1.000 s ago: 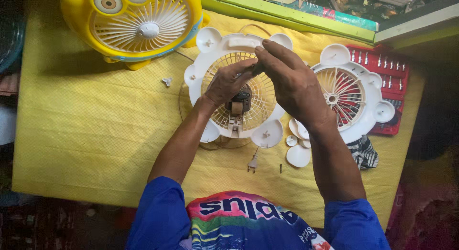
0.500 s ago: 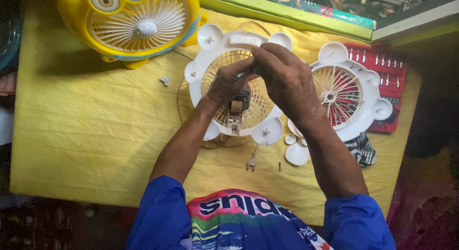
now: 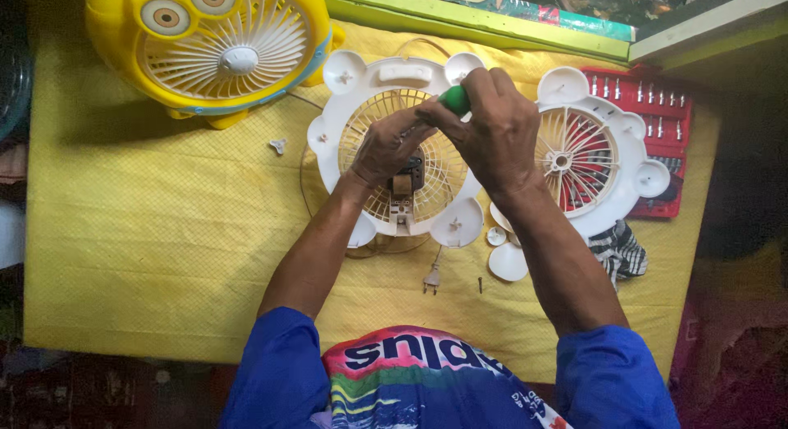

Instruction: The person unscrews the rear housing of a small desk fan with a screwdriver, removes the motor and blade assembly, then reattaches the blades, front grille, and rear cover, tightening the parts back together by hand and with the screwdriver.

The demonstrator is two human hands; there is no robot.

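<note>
- A bench point(image 3: 123, 232) covered by a yellow cloth is seen from above; a green-edged board point(image 3: 492, 22) lies along its far side, and dark floor shows at the left and right.
- A white fan housing point(image 3: 394, 150) with a cream grille lies at the middle of the bench. The left hand point(image 3: 390, 146) is pressed on its dark hub, fingers curled; whether anything is pinched cannot be told.
- A green-handled screwdriver point(image 3: 454, 99) is clenched in the right hand point(image 3: 492, 133); its shaft is hidden behind the fingers.
- A second white grille point(image 3: 591, 162) lies just right, partly covering a red tool case point(image 3: 657, 117).
- A yellow fan point(image 3: 222, 43) is cut off by the top edge.
- A plug point(image 3: 432, 278), a small screw point(image 3: 480, 285) and white caps point(image 3: 507, 261) lie near the front.
- Bare cloth is left open at the left.
</note>
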